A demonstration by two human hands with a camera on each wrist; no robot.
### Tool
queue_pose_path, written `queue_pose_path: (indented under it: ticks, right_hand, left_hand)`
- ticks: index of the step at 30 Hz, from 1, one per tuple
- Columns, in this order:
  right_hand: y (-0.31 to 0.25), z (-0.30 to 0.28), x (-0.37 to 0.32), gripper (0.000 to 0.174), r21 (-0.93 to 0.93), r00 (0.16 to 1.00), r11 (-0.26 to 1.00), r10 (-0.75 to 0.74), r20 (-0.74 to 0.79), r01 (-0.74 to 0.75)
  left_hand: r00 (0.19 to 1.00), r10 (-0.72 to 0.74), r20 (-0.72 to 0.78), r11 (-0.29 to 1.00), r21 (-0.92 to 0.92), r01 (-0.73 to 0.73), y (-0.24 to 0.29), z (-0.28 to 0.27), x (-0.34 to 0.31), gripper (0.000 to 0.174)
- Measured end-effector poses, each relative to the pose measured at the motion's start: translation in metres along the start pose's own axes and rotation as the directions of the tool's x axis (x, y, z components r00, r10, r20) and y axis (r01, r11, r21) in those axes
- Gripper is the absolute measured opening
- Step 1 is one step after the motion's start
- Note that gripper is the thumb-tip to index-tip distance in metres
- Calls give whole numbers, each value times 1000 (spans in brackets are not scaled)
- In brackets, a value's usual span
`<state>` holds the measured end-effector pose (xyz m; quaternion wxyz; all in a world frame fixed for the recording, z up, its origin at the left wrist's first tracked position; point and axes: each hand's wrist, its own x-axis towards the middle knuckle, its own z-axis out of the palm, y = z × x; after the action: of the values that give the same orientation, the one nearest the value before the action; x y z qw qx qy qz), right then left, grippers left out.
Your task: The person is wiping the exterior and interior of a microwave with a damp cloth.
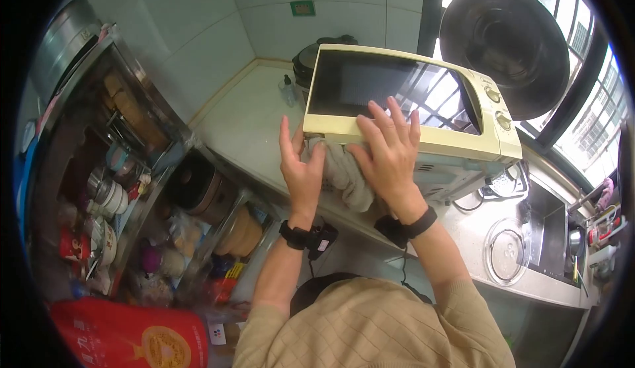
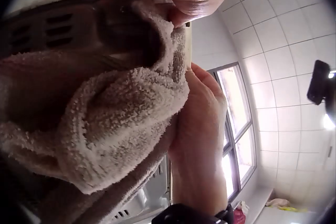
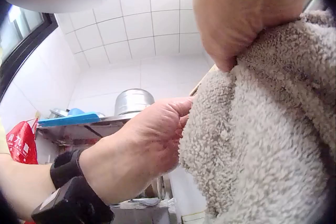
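A cream microwave oven [image 1: 410, 130] with a dark glass door stands on the counter, its underside showing. A grey terry towel [image 1: 347, 176] hangs bunched at its lower left corner. My left hand [image 1: 303, 179] is at that corner, with the towel's end pinched at the thumb and the index finger pointing up. In the left wrist view, the towel [image 2: 121, 124] hangs in thick folds below the vented casing. My right hand [image 1: 390, 149] lies with spread, straight fingers over the lower door, its thumb beside the towel. The right palm lies against the towel [image 3: 262, 129] in the right wrist view.
A large black wok [image 1: 506, 50] leans by the barred window. A glass turntable plate [image 1: 508, 252] lies near the sink [image 1: 555, 242] on the right. A small bottle [image 1: 287, 91] stands behind the left hand. Crowded shelves [image 1: 142, 222] line the left side, above a red bag [image 1: 129, 335].
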<state>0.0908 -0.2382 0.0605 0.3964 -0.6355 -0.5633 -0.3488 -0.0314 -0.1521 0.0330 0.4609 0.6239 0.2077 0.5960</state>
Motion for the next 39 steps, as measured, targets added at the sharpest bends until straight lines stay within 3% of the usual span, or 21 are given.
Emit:
queue_pose_path:
  ticks: [2,6,8,11,13,14,16,18,19,20,21,22,23,24,25,26,28,30,32,36,39]
  right_hand:
    - [-2,-1,-2,39,-12,1000,1000,18,-4,-18]
    - [24,-24,-20,26,-131,996,991,-20,-92,7]
    - [36,-39,-24,20,-203,995,978,-73,-73,57]
    - [45,-62,-20,9,-135,993,984,106,-60,-113]
    - [50,-70,-16,3,120,912,907,409,-33,-403]
    - [50,-74,-5,3,117,910,906,412,-36,-406]
    - [49,-86,29,8,581,797,663,602,-41,-471]
    - [33,-82,62,11,700,844,626,533,-62,-344]
    - [38,-77,66,14,569,901,734,433,28,-370]
    - [45,-66,62,20,422,916,814,369,154,-399]
    - [52,-58,54,25,289,936,904,243,256,-314]
    - [58,-51,48,30,162,921,966,128,368,-199]
    - [56,-45,42,30,163,925,967,127,357,-196]
    - [52,-41,34,33,-85,919,990,133,372,-109]
    - [46,-39,33,36,-324,909,946,142,391,-8]
    - [40,-35,35,36,-323,905,946,144,399,-9]
    - [21,-22,47,40,-94,813,994,10,582,55]
    - [-6,3,51,39,-15,809,978,-164,564,209]
    - [-15,14,52,40,50,813,979,-191,550,196]
    - [0,12,57,42,80,810,966,-250,531,245]
    - [55,4,66,44,-105,757,995,66,650,3]
  left_hand:
    - [1000,-10,0,1000,25,10,-1,-1,1,68]
    - [988,151,18,953,264,-150,-4,-5,4,49]
    - [916,400,27,799,480,-363,-5,-9,5,32]
    - [860,508,49,689,576,-440,0,-22,10,17]
    - [897,442,-14,738,574,-355,17,-27,17,13]
    - [925,373,-79,774,577,-263,30,-29,22,10]
    - [934,311,-177,832,525,-178,50,-22,43,11]
    - [986,120,-112,992,41,-116,61,-9,57,17]
    - [987,120,-111,992,40,-116,55,-8,57,17]
    - [963,240,118,912,313,-266,42,-7,57,22]
    - [888,282,364,732,517,-444,30,-6,58,26]
    - [884,290,366,728,515,-452,17,-6,56,26]
    - [931,194,308,905,310,-291,6,-7,51,32]
    - [957,77,280,992,71,-100,-2,-7,48,37]
    - [949,29,314,999,-29,-21,4,0,44,45]
    - [950,20,313,1000,-27,-12,6,4,40,45]
    - [979,-19,201,975,-214,63,11,9,39,49]
    - [974,-54,220,957,-266,114,13,5,37,45]
    - [993,-119,4,969,-218,118,2,-4,37,41]
    - [993,-108,-55,957,-275,89,-13,-6,30,44]
    - [996,-83,-23,968,-240,75,-1,6,24,51]
